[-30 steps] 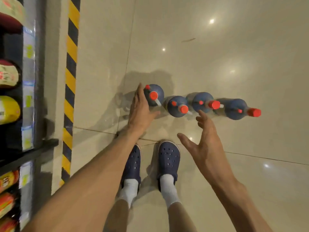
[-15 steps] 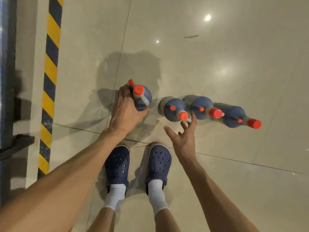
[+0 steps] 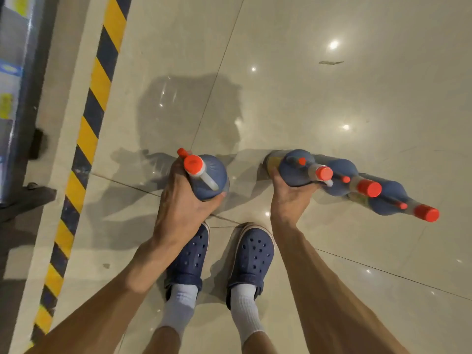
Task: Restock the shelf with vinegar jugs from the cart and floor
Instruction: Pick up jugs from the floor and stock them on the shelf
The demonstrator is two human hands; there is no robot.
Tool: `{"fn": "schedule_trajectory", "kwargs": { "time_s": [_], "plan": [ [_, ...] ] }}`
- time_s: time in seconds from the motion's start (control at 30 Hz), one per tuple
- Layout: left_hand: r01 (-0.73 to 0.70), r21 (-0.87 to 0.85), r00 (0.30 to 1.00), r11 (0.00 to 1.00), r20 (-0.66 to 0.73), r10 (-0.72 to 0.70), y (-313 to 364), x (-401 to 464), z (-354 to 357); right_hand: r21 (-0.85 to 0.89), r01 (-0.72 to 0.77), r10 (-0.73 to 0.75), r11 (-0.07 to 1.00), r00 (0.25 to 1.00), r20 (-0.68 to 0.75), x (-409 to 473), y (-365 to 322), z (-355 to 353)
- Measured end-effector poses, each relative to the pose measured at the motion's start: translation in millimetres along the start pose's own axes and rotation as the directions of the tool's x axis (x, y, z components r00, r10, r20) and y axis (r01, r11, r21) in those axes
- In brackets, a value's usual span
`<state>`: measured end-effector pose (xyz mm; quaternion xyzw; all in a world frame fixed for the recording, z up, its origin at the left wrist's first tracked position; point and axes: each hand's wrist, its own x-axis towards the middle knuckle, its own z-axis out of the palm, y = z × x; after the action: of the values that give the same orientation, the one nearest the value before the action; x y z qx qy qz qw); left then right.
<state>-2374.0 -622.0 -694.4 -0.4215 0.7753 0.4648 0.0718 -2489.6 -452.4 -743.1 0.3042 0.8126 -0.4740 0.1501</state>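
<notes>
Clearly the restocking is only at its beginning, as I judge it: four vinegar jugs are on the floor point(image 3: 332, 103) and none is on the shelf yet. The landmark here is the yellow and black hazard stripe point(image 3: 99, 80) that runs along the floor. Beyond the stripe, at the picture's left edge, a small part of the shelf point(image 3: 15, 72) shows. The cart is not in view.

The left hand point(image 3: 178, 210) is closed around the first jug point(image 3: 213, 180), the one nearest to the stripe, with the fingers wrapped on its round shoulder. The right hand point(image 3: 288, 200) is cupped under the second jug point(image 3: 296, 172), farther from the stripe, thumb on the near side. I cannot tell whether either jug is lifted from the floor. Two more jugs point(image 3: 383, 200) stand in a row beyond the second one, still farther from the stripe, touching one another.

The jugs look like smooth plastic, dark blue on top, with rounded shoulders, a narrow neck and an orange screw cap point(image 3: 193, 164). The first one has a pale handle. The floor is glossy beige tile and mirrors the ceiling lamps, so it may be slippery. The person wears navy clogs point(image 3: 250, 251) with holes and white socks.
</notes>
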Motion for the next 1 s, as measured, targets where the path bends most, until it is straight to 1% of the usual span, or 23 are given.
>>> {"fn": "schedule_trajectory", "kwargs": {
  "time_s": [0.17,0.3,0.47,0.6,0.67,0.73,0.87,1.0],
  "plan": [
    [0.060,-0.046,0.997,0.997,-0.040,-0.062,26,-18,-23,-0.049,0.126,-0.117,0.991,0.980,0.161,-26,-34,-16],
    [0.048,-0.081,0.994,0.996,-0.095,-0.056,68,-35,-59,-0.054,0.217,-0.196,0.975,0.945,0.261,-69,-87,-37],
    [0.012,-0.082,0.974,0.997,-0.226,-0.030,141,-68,-120,-0.062,0.310,-0.262,0.949,0.879,0.398,-126,-185,-70],
    [-0.022,-0.093,0.946,0.995,-0.324,-0.009,209,-114,-188,-0.056,0.402,-0.332,0.914,0.820,0.466,-184,-276,-109],
    [-0.055,-0.092,0.926,0.994,-0.376,0.016,247,-145,-223,-0.056,0.446,-0.360,0.893,0.784,0.506,-216,-322,-136],
    [-0.075,-0.128,0.895,0.989,-0.445,0.010,283,-177,-257,-0.032,0.485,-0.387,0.874,0.734,0.558,-249,-368,-164],
    [-0.052,-0.249,0.855,0.967,-0.511,-0.086,343,-246,-316,0.036,0.561,-0.457,0.827,0.634,0.624,-312,-439,-217],
    [-0.050,-0.342,0.789,0.938,-0.589,-0.172,383,-312,-361,-0.004,0.668,-0.487,0.744,0.547,0.680,-366,-487,-259]
  ]
}}
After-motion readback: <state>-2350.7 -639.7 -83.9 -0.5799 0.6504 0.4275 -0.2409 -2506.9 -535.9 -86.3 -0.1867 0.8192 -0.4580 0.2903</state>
